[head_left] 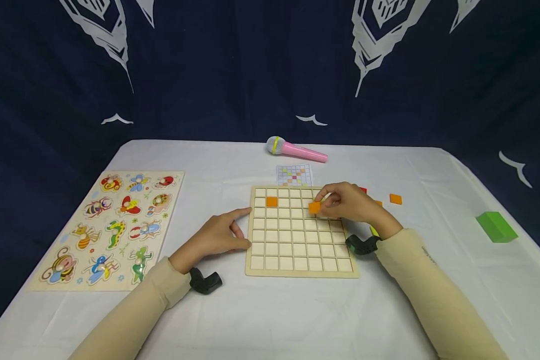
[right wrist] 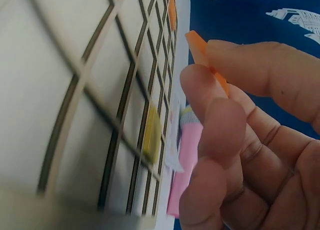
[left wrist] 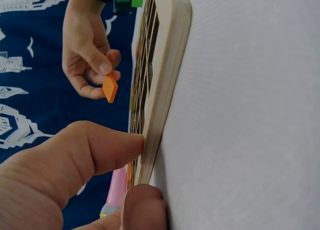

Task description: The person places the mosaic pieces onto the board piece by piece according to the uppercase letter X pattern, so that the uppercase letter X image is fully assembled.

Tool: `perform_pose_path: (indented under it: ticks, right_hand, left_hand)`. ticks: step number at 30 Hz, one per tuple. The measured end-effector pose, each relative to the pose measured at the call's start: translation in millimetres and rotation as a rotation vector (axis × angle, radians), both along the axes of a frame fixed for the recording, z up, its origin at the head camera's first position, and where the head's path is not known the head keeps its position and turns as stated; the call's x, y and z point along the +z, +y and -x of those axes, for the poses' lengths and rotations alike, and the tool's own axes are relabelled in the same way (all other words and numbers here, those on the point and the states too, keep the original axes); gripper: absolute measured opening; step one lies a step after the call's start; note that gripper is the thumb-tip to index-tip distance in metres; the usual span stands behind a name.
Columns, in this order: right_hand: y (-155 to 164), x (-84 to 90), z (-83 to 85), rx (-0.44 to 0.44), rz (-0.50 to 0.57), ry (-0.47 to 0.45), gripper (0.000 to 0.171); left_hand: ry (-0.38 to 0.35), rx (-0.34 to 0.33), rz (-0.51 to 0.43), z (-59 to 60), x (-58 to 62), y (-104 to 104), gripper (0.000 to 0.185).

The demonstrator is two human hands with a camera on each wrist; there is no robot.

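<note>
A wooden grid board (head_left: 301, 273) lies flat on the white table. My left hand (head_left: 216, 234) rests against its left side, thumb and forefinger spread along the edge. In the left wrist view the thumb (left wrist: 115, 147) touches the board's side. Over the upper right cells, my right hand (head_left: 348, 202) pinches a thin orange square tile (head_left: 314, 207) between thumb and fingers, raised off the board. Another orange tile (head_left: 271, 201) sits in a cell near the upper left. In the right wrist view a yellow tile (right wrist: 152, 135) shows in the grid; my right hand hides it from the head view.
Behind the board lie a small colored pattern card (head_left: 294, 175) and a pink toy microphone (head_left: 303, 151). An insect puzzle board (head_left: 112, 230) is at left. Right of the grid are a loose orange tile (head_left: 395, 199), a partly hidden red tile (head_left: 363, 190) and a green block (head_left: 496, 226).
</note>
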State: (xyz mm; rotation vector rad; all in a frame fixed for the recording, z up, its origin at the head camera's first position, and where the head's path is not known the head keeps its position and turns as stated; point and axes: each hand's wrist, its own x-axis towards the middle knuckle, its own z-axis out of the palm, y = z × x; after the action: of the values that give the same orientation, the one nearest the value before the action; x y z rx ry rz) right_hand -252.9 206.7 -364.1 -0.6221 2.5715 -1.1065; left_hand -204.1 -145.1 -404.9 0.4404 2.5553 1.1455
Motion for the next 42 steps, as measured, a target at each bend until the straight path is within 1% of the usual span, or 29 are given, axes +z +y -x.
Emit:
perform_pose_path:
  ticks: [8,11,18,23,28,34,42]
  right_hand:
    - [-25,-3.0,10.0,0.01,-0.003,-0.009,0.025]
    - [-33,-4.9,13.7,0.006,-0.001,-0.031,0.027]
    - [-50,-7.7,16.7,0.028,-0.009,-0.06,0.024]
    - [-60,-8.1,17.3,0.033,-0.038,-0.061,0.022]
    - [-67,-8.3,16.8,0.042,-0.069,-0.042,0.019]
    - [-72,-10.3,19.1,0.045,-0.081,-0.059,0.017]
    - [-73,-8.4,19.0,0.046,-0.098,-0.071,0.017]
  left_hand:
    - [-0.007,0.002,-0.002,0.0,0.7,-1,0.087]
    - [-0.007,0.003,0.001,0.2,0.7,0,0.087]
    - [-0.012,0.007,0.0,0.7,0.1,1,0.087]
    - [-0.012,0.008,0.006,0.8,0.5,0,0.087]
    - [-0.012,0.01,0.009,0.6,0.7,0,0.087]
    - [-0.016,0.011,0.005,0.4,1.4,0,0.087]
    - [-0.015,0.009,0.01,-0.3,2.2,1,0.087]
